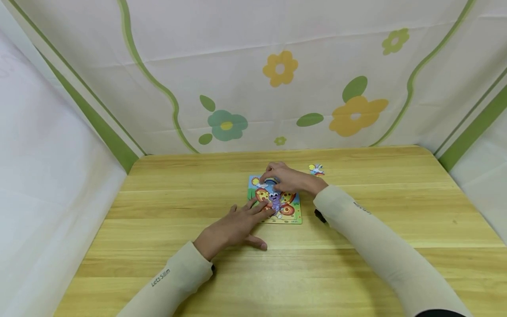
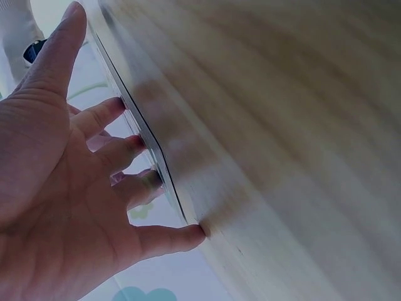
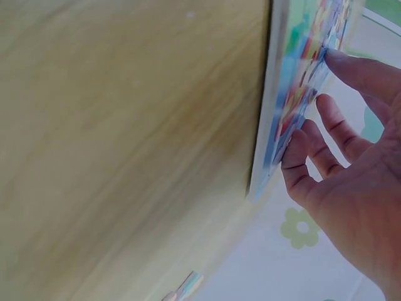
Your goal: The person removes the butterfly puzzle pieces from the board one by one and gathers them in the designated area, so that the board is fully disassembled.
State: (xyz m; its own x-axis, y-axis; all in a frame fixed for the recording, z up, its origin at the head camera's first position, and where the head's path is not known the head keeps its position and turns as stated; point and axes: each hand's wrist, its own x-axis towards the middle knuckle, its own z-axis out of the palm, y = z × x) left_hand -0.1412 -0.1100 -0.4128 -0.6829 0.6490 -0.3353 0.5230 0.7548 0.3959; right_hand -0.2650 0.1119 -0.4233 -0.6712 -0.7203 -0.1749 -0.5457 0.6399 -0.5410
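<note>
A colourful puzzle board (image 1: 298, 219) with a butterfly picture lies flat on the wooden table. My left hand (image 1: 237, 224) rests its spread, fairly straight fingers on the board's lower left, its thumb out to the side. In the left wrist view the fingertips (image 2: 135, 143) meet the board's edge and top. Over the board's upper part, my right hand (image 1: 287, 178) bends its fingers and thumb around a blue, arched puzzle piece (image 1: 271, 180). The right wrist view shows thumb and fingertips (image 3: 294, 147) against the board's face; the piece's outline there is unclear.
Another small puzzle piece (image 1: 317, 170) with a rainbow picture lies on the table (image 1: 190, 185) beyond my right wrist. White curtains (image 1: 237, 39) with flower prints stand behind the table and at its sides.
</note>
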